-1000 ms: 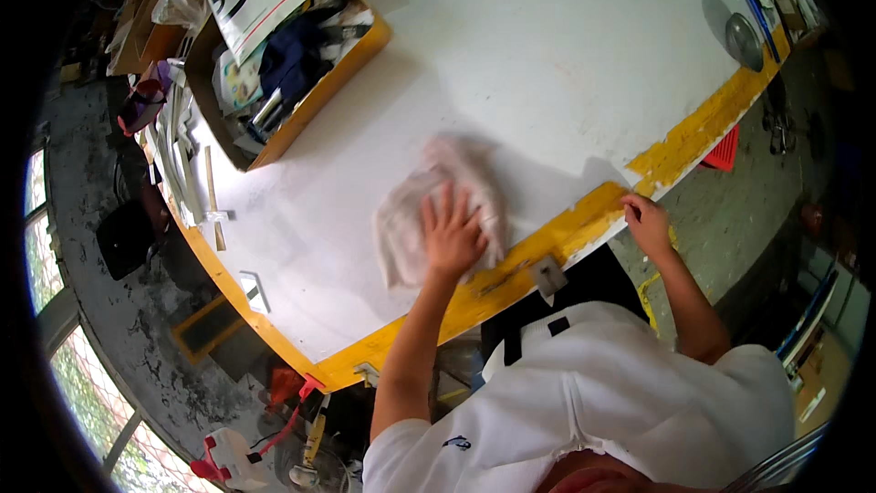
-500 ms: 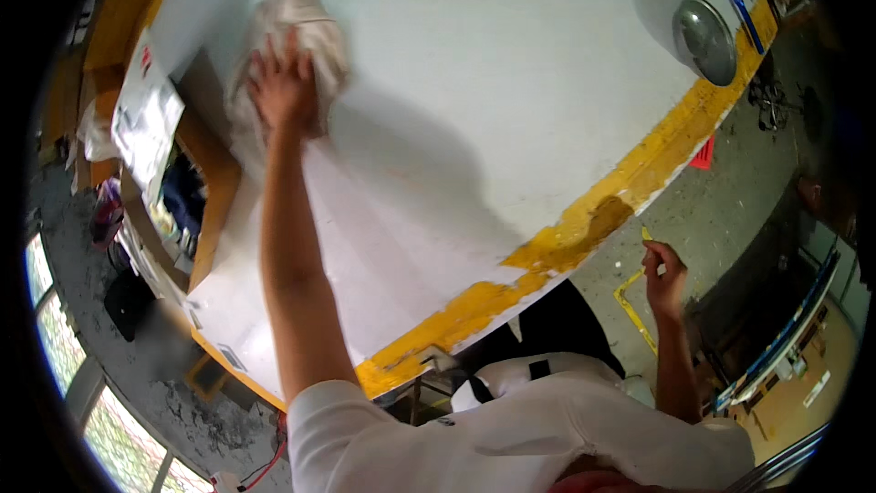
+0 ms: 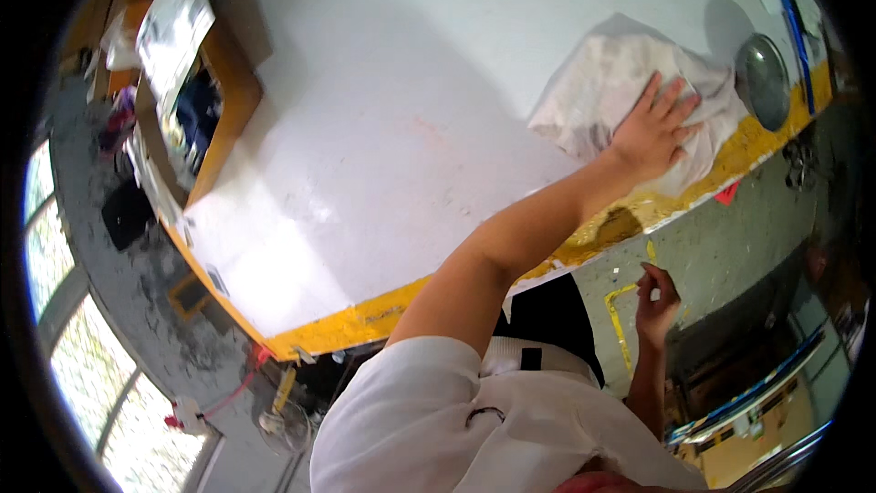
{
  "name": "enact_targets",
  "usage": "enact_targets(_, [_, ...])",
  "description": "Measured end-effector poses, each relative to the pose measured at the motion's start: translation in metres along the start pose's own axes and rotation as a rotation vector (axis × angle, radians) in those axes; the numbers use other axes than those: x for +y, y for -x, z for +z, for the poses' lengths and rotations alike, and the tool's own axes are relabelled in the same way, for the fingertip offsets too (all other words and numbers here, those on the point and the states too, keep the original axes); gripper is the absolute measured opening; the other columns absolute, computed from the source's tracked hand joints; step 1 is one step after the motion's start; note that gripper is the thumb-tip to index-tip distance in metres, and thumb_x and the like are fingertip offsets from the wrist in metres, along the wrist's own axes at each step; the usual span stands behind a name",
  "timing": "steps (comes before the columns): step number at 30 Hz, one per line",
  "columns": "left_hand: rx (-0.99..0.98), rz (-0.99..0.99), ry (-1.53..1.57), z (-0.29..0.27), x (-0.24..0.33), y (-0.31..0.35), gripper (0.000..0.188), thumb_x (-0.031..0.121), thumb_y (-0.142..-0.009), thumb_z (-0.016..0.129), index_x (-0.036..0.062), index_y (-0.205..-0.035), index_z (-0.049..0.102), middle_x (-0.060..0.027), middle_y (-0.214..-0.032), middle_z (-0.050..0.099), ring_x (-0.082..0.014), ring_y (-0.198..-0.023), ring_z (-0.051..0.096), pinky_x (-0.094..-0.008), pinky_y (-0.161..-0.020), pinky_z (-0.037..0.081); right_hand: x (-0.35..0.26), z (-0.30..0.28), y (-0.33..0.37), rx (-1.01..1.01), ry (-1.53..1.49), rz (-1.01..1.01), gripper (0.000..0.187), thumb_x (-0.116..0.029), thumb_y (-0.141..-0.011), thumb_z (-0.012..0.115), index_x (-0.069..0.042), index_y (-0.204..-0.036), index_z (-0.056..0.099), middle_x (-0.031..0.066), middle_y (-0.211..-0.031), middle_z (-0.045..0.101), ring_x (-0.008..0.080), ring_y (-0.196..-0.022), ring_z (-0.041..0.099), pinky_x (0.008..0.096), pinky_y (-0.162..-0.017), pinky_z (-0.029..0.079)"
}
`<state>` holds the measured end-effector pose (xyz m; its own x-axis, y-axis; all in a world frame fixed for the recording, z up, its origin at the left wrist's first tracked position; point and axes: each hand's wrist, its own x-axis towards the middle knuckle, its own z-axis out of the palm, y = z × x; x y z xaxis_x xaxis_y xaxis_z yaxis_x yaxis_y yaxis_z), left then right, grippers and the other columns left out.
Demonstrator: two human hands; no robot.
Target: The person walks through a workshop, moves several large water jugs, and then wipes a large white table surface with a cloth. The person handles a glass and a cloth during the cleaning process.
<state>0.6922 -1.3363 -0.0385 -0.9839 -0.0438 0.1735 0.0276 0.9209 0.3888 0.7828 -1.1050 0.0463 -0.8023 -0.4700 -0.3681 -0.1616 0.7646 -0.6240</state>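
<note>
My left hand [image 3: 652,132] lies flat with its fingers spread on a crumpled whitish cloth [image 3: 593,82]. The cloth rests on the white table top [image 3: 383,155], near its yellow front edge at the right. Just beyond the cloth stands a round, shiny metal lid or bowl [image 3: 765,82], and the cloth's corner comes close to it. My right hand [image 3: 657,304] hangs beside my body, below the table edge. Its fingers are loosely bent and apart, and nothing shows in them.
A wooden-framed box [image 3: 239,96] with papers and dark cloth stands at the table's left. Blue rod-like items [image 3: 796,27] lie at the far right. Worn yellow tape [image 3: 365,318] runs along the front edge. A shelf with boards [image 3: 757,393] is at lower right.
My left hand has swept the cloth from the far left of the table across to the right, beside the metal lid or bowl. My right hand stays low at my side.
</note>
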Motion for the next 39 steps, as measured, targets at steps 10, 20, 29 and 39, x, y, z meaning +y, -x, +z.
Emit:
enact_targets(10, [0.253,-0.747,-0.469,-0.151,-0.228,0.257,0.052,0.043,-0.084,0.047,0.0208,-0.131,0.041,-0.0077,-0.137,0.037,-0.0305,-0.128,0.029,-0.0511,-0.105,0.016,-0.019,0.04,0.002,-0.108,-0.009,-0.006,0.019,-0.005,-0.087,0.048,-0.003,-0.102,0.06,0.0076,-0.079,0.06,0.0134,-0.066,0.057,0.0272,-0.056,0.046])
enact_targets(20, [0.11,-0.613,0.062,-0.138,-0.088,0.367,0.053,0.043,-0.077,0.053,0.0167,-0.123,0.049,-0.0079,-0.142,0.027,-0.0316,-0.133,0.017,-0.0531,-0.106,0.013,-0.101,0.114,0.011,-0.247,0.16,-0.256,0.021,-0.002,-0.083,0.05,-0.003,-0.1,0.061,0.0059,-0.076,0.058,0.0131,-0.065,0.054,0.0276,-0.061,0.044])
enact_targets(29, [0.265,-0.991,-0.39,-0.235,-0.241,0.556,0.05,0.047,-0.084,0.045,0.0199,-0.125,0.049,-0.0054,-0.141,0.031,-0.0276,-0.131,0.024,-0.0507,-0.106,0.015,-0.176,0.197,0.024,-0.346,0.181,-0.413,0.018,-0.003,-0.083,0.05,-0.002,-0.098,0.061,0.0042,-0.072,0.056,0.0117,-0.063,0.052,0.026,-0.06,0.043])
enact_targets(39, [0.301,-1.353,-0.538,-0.257,-0.24,0.74,0.055,0.047,-0.087,0.039,0.016,-0.131,0.041,-0.005,-0.143,0.026,-0.0261,-0.133,0.02,-0.0447,-0.108,0.011,-0.224,0.274,0.1,-0.577,0.337,-0.687,0.016,-0.001,-0.083,0.05,-0.002,-0.095,0.06,0.009,-0.075,0.056,0.0185,-0.065,0.055,0.0281,-0.061,0.043])
